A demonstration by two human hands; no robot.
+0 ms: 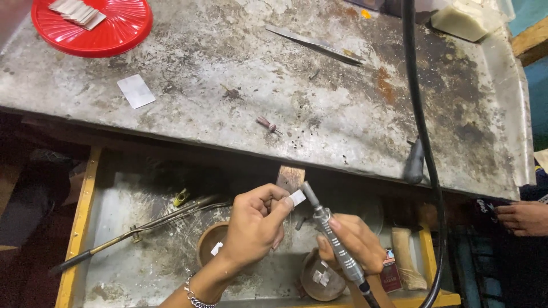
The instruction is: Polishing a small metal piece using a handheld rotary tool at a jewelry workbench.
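My left hand (257,222) pinches a small white metal plate (297,197) between thumb and forefinger, held against a wooden peg (290,177) that juts from the bench edge. My right hand (354,242) grips a metal rotary handpiece (331,236), whose tip touches the small plate from the right. A black flexible shaft (419,114) runs from the handpiece up across the bench. A chain bracelet (197,296) circles my left wrist.
The worn metal bench top (319,108) carries a red plate (114,31) with silvery pieces, a loose white plate (136,90), a flat file (314,43) and a small burr (266,124). The yellow-framed drawer (80,228) holds a torch pipe (142,228) and two bowls (210,242). Another person's hand (522,218) rests at right.
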